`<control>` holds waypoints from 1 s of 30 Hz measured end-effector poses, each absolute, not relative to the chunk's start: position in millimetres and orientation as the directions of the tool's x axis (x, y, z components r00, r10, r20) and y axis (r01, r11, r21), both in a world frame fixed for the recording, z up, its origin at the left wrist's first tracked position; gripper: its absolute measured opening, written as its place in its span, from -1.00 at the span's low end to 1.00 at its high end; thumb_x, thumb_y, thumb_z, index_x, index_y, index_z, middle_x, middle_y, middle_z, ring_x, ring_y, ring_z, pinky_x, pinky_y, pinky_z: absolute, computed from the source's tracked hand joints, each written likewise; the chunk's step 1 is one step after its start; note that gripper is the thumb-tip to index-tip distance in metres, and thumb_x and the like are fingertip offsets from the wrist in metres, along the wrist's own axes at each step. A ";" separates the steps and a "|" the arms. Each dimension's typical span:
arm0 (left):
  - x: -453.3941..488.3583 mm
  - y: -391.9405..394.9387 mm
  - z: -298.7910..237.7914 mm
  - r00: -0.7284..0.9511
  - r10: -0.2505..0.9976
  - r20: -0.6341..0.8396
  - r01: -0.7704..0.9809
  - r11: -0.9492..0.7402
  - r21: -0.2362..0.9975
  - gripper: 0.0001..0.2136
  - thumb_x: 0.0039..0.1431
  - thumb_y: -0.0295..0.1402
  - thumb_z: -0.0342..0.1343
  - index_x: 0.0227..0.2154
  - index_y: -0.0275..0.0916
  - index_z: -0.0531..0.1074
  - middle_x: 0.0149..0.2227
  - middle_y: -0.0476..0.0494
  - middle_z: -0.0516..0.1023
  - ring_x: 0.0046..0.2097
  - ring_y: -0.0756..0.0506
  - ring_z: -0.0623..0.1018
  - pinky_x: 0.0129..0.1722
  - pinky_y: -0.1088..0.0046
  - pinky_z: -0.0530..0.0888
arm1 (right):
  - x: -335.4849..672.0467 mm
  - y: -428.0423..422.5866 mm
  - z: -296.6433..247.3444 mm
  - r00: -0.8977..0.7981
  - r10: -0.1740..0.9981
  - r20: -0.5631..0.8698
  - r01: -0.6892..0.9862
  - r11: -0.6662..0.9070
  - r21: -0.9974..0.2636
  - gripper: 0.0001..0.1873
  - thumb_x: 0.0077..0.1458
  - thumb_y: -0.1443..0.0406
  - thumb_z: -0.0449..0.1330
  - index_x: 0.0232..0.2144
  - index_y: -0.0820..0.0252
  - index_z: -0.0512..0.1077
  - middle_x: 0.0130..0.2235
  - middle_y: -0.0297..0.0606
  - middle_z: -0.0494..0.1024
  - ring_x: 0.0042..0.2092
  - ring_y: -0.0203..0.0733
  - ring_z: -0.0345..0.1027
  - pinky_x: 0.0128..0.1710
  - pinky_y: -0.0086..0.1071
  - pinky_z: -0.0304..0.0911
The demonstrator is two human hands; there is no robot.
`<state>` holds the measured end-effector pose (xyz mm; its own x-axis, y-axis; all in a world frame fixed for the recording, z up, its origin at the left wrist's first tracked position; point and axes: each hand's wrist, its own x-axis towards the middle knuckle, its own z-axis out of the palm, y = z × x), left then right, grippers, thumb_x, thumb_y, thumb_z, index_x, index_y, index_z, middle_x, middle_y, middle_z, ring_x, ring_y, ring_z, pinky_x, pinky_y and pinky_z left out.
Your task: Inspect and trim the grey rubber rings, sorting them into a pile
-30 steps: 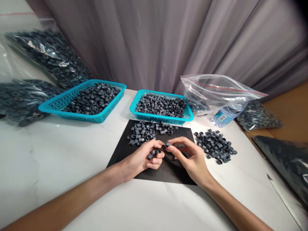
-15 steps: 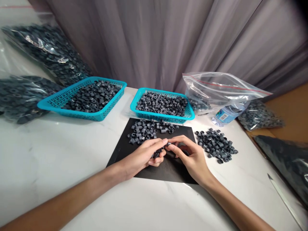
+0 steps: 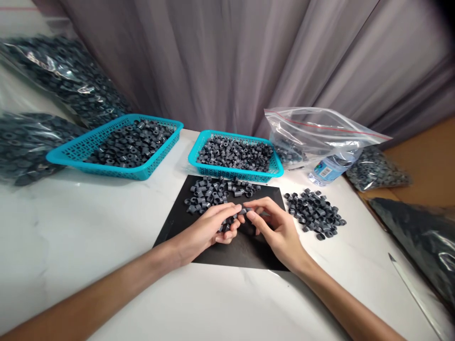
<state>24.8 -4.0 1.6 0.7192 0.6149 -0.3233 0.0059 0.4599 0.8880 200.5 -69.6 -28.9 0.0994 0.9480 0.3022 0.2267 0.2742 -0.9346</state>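
Observation:
My left hand point(image 3: 208, 230) is curled over the black mat point(image 3: 185, 232) and cups several small grey plastic rings in its fingers. My right hand point(image 3: 275, 229) meets it fingertip to fingertip and pinches one grey ring point(image 3: 245, 210) between thumb and forefinger. Just beyond both hands a loose heap of grey rings point(image 3: 213, 192) lies on the far part of the mat. A second heap of grey rings point(image 3: 314, 213) sits on the white table to the right of my right hand.
Two teal baskets point(image 3: 74, 154) point(image 3: 199, 166) filled with grey rings stand behind the mat. A clear zip bag point(image 3: 320, 132) and a water bottle point(image 3: 329, 168) lie at the right. Bags of rings point(image 3: 67, 80) are piled at the left, a knife blade point(image 3: 412, 289) at the right edge.
My hands have drawn together, so the ring in my right fingers now touches my left fingertips. The view has shifted slightly.

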 end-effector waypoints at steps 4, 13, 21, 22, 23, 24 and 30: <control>26.9 -5.6 4.2 0.713 0.597 -0.367 0.028 0.499 0.866 -0.75 0.30 -0.22 0.05 -0.38 -0.32 0.39 -0.52 0.04 0.28 -0.55 0.12 0.21 -0.56 0.55 0.01 | 201.0 -69.5 -29.4 0.094 0.946 0.311 0.260 0.278 -0.925 -0.80 0.27 0.15 0.20 -0.15 0.08 0.53 -0.25 -0.25 0.44 -0.25 -0.21 0.35 -0.44 -0.42 0.32; 29.5 -8.5 -3.1 0.742 0.560 -0.369 0.087 0.466 0.881 -0.56 0.29 0.03 -0.01 -0.39 -0.30 0.39 -0.50 -0.01 0.33 -0.52 0.08 0.24 -0.56 0.55 0.03 | 195.6 -72.4 -24.2 0.018 0.977 0.214 0.136 0.209 -0.968 -0.81 0.30 0.14 0.17 -0.28 0.13 0.42 -0.32 -0.34 0.41 -0.34 -0.28 0.33 -0.40 -0.41 0.25; 34.5 -12.1 4.4 0.725 0.501 -0.472 0.005 0.681 0.732 -0.65 0.41 -0.16 -0.12 -0.37 -0.32 0.36 -0.52 0.02 0.30 -0.54 0.12 0.26 -0.60 0.65 0.08 | 183.8 -78.1 -18.7 0.034 0.937 0.348 0.410 0.305 -0.860 -0.83 0.31 0.23 0.16 -0.22 0.09 0.56 -0.29 -0.29 0.43 -0.26 -0.22 0.30 -0.26 -0.32 0.22; 34.2 -12.5 5.5 0.721 0.495 -0.485 -0.011 0.708 0.706 -0.67 0.42 -0.21 -0.14 -0.36 -0.32 0.36 -0.52 0.02 0.31 -0.54 0.13 0.27 -0.60 0.67 0.09 | 183.9 -78.1 -19.4 0.051 0.929 0.366 0.417 0.313 -0.853 -0.84 0.31 0.24 0.17 -0.21 0.09 0.56 -0.28 -0.29 0.43 -0.26 -0.22 0.30 -0.26 -0.32 0.22; 33.8 -12.9 6.4 0.719 0.485 -0.498 -0.021 0.731 0.682 -0.69 0.43 -0.26 -0.16 -0.35 -0.32 0.36 -0.51 0.02 0.32 -0.55 0.13 0.27 -0.61 0.68 0.09 | 184.2 -78.0 -20.3 0.065 0.924 0.376 0.412 0.319 -0.854 -0.84 0.31 0.24 0.17 -0.20 0.08 0.56 -0.27 -0.28 0.44 -0.26 -0.22 0.31 -0.25 -0.32 0.23; 33.1 -13.3 7.2 0.722 0.471 -0.508 -0.024 0.750 0.661 -0.69 0.44 -0.29 -0.19 -0.33 -0.32 0.36 -0.51 0.02 0.32 -0.56 0.14 0.27 -0.62 0.69 0.08 | 184.6 -77.9 -21.1 0.076 0.921 0.382 0.397 0.324 -0.859 -0.84 0.30 0.24 0.18 -0.19 0.08 0.56 -0.26 -0.27 0.45 -0.25 -0.22 0.32 -0.26 -0.32 0.24; 28.3 -13.5 5.0 0.762 0.370 -0.531 0.031 0.799 0.600 -0.73 0.37 -0.36 -0.19 -0.42 -0.30 0.31 -0.55 0.06 0.25 -0.64 0.18 0.14 -0.68 0.72 -0.04 | 188.6 -78.9 -24.2 0.104 0.934 0.341 0.233 0.311 -0.921 -0.87 0.28 0.22 0.20 -0.17 0.09 0.51 -0.27 -0.30 0.49 -0.31 -0.25 0.39 -0.30 -0.35 0.31</control>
<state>28.3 -13.5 5.0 0.7622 0.3696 -0.5315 0.0313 0.7990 0.6005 188.6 -78.9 -24.2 0.1045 0.9341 0.3414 0.2333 0.3107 -0.9214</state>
